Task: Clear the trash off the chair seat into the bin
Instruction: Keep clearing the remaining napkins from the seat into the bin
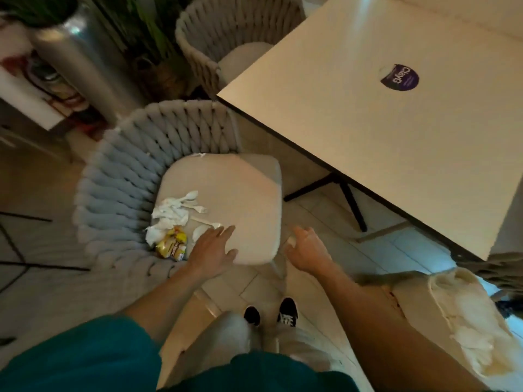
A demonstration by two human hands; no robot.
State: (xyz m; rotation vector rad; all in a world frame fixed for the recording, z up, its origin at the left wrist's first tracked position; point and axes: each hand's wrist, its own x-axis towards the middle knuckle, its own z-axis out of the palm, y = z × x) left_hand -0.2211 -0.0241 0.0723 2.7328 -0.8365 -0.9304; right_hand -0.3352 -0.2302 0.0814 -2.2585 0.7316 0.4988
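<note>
A woven grey chair (113, 176) with a beige seat cushion (235, 193) stands in front of me. Trash lies at the seat's left side: crumpled white napkins (167, 215), white plastic spoons and forks (194, 202) and a yellow snack wrapper (172, 244). My left hand (212, 247) reaches over the seat's near edge with fingers spread, just right of the wrapper and close to a white spoon (202, 232). My right hand (307, 247) hovers past the seat's right corner; something small and white (291, 240) shows at its fingertips. A bin lined with a pale bag (464, 315) holding white trash stands at lower right.
A beige square table (396, 137) with a purple round sticker (399, 76) fills the upper right, on a black base (339, 190). A second woven chair (232, 32) stands behind it. A silver planter (76, 52) with plants is at upper left. My shoes (271, 311) are on the tiled floor.
</note>
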